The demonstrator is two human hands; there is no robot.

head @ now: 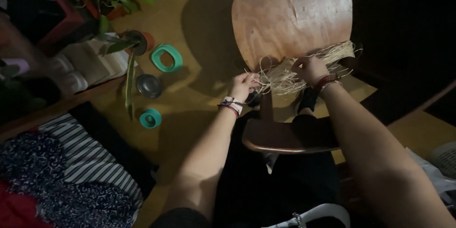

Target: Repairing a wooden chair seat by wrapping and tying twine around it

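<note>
A bundle of pale straw-like fibres (304,66) stretches across the lower edge of a large rounded brown wooden board (292,14). My left hand (244,85) pinches the loose fibre ends at the bundle's left. My right hand (309,69) grips the bundle near its middle, against the board's rim. Both wrists carry bracelets. The board stands upright on a dark curved wooden piece (280,138) between my legs.
On the yellow-brown floor lie a teal ring (166,57), a small teal lid (150,118) and a grey round lid (149,85). A potted plant (114,0) stands at upper left. Striped and patterned cloths (76,171) lie at lower left. White fabric (441,166) sits at right.
</note>
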